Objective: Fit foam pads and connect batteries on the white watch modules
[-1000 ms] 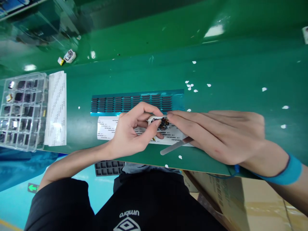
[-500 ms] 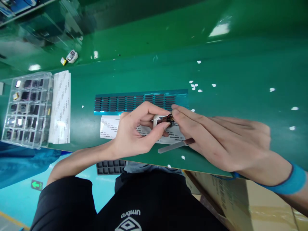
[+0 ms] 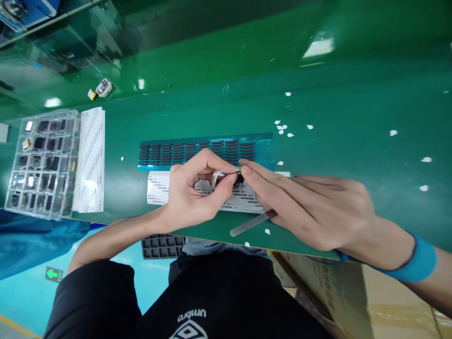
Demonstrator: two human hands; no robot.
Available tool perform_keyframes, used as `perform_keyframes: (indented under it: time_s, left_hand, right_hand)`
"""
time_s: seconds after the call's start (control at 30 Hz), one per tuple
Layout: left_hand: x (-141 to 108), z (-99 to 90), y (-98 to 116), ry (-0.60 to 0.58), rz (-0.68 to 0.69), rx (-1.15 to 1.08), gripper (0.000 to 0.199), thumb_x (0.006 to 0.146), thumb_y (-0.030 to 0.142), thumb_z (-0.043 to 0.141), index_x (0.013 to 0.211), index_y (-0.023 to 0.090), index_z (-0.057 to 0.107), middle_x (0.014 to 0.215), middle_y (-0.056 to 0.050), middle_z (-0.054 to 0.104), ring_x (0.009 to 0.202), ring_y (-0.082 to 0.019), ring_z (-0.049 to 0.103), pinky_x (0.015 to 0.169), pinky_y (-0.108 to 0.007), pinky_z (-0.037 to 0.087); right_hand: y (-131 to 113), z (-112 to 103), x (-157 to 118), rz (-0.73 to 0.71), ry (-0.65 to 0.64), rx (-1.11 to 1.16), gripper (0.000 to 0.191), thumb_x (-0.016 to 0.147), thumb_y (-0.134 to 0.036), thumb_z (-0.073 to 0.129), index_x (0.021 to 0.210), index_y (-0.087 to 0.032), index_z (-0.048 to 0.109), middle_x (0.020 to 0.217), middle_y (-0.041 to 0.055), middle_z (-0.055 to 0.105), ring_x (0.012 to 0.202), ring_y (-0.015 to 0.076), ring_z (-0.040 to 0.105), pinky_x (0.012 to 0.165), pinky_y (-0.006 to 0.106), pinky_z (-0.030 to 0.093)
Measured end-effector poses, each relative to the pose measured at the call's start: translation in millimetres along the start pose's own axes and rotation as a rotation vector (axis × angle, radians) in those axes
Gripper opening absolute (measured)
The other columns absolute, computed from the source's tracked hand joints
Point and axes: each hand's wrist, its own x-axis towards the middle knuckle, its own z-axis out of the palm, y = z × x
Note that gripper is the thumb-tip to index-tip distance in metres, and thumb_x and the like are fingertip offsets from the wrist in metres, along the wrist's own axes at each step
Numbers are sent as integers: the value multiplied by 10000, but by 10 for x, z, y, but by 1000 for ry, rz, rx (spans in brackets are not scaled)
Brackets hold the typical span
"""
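My left hand [image 3: 197, 193] pinches a small white electronic device [image 3: 219, 178] between thumb and fingers. Its opened side shows dark and brownish parts, partly covered by the fingertips. My right hand [image 3: 310, 207] meets it from the other side, index fingertip and thumb side close against the dark end of the device. A flat grey strip-like tool [image 3: 249, 225] with a rounded end sticks out from under that palm, held in the curled fingers. Beneath both hands lies a white printed sheet [image 3: 158, 188]. Just beyond is a blue film strip [image 3: 264, 148] bearing rows of thin black pieces [image 3: 192, 148].
A clear compartment box [image 3: 42, 165] of small parts stands at the left, with printed white strips [image 3: 90, 165] beside it. Another opened white device [image 3: 104, 88] sits farther back. White round stickers [image 3: 280, 127] are scattered at right. The green table's front edge runs close to my body.
Both hands have shifted slightly left with the device. The right hand's fingertips have moved in with it, and the grey tool's angle has become a little steeper.
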Motion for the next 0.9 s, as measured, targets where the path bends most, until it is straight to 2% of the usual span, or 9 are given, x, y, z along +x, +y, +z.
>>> perform_keyframes:
  time_s: [0.07,0.13,0.2,0.27,0.37,0.5,0.67,0.73,0.9]
  left_hand:
    - [-8,4,-13,7,-23,-1,111,976,171,814,951,195,708,699,36,704,497,-77,637,442,-184,458]
    - [-16,4,-24,2,-39,-6,122,980,198,828,950,196,710,701,34,694,493,-77,623,435,-190,446]
    - [-24,0,-30,-16,-34,-16,128,994,226,826,948,195,710,709,30,689,489,-74,609,430,-193,437]
    - [-28,-6,-29,-42,-20,-31,114,1012,227,801,946,192,714,711,26,685,491,-74,603,429,-194,429]
    - [-27,-15,-17,-68,3,-49,91,1009,172,776,940,189,719,712,24,685,503,-76,610,442,-194,435]
    - [-16,-15,1,-95,45,-35,90,1007,169,754,926,180,715,774,4,721,512,-70,613,462,-190,457]
    - [-37,10,-13,-115,99,31,64,984,147,727,940,177,691,704,26,693,510,-66,609,475,-167,452]
    - [-53,17,-15,-130,60,6,65,982,148,729,953,179,680,711,25,704,504,-71,629,471,-162,465]
    - [-52,-10,30,-211,-89,-178,77,1028,174,752,1025,183,676,743,11,745,547,-110,733,511,-167,556]
  right_hand:
    - [-1,5,12,-5,-6,-10,708,1119,-183,519,1804,-230,347,1528,104,680,900,254,847,647,384,632]
    - [-2,-10,46,-28,-2,-19,628,1100,-159,537,1724,-196,487,1528,116,684,885,250,845,644,384,626]
    - [2,-43,105,-45,16,-17,504,1055,-98,574,1556,-120,629,1448,135,743,862,230,842,667,365,630]
    - [10,-83,184,-20,19,34,413,1010,-23,581,1394,-129,692,1295,93,823,837,194,837,671,319,627]
    - [14,-122,295,59,25,136,322,1048,-19,576,1264,-217,709,1110,5,865,836,160,836,624,264,595]
    - [-8,-132,357,154,16,202,87,1142,-181,652,1210,-194,704,1009,21,860,756,150,810,527,273,511]
    - [6,-127,332,237,-106,403,133,1147,-169,607,1205,-239,703,1042,-2,848,722,143,772,600,265,553]
    - [27,-118,322,259,-104,448,118,1142,-181,618,1199,-237,705,1035,-8,844,646,125,723,554,264,515]
    - [52,-121,349,387,-126,607,62,1137,-232,650,1115,-236,708,792,-50,769,518,107,622,496,247,458]
